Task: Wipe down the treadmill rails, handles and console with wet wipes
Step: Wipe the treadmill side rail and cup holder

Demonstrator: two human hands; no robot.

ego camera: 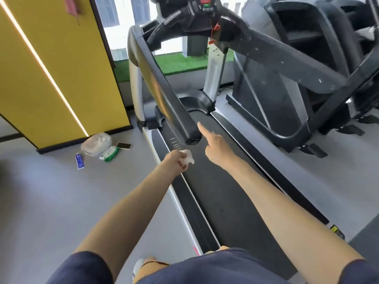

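A black treadmill stands ahead of me, its left handrail (pixel 164 83) sloping down toward me and ending in a rounded tip. My left hand (pixel 176 162) grips a crumpled white wet wipe (pixel 187 157) just below that tip, over the left side rail (pixel 180 187). My right hand (pixel 215 148) hovers over the belt (pixel 221 181) with its index finger stretched out toward the rail's end and the other fingers curled, holding nothing. The right handrail (pixel 287 60) runs off to the right. At the top sits the console (pixel 205 5), partly cut off.
On the grey floor at the left lie a green pack of wet wipes (pixel 109 153), a clear bag of used wipes (pixel 96 143), a phone (pixel 124 145) and a small blue tube (pixel 79 160). A yellow wall panel (pixel 61 78) stands at left. Another black machine (pixel 307 78) crowds the right.
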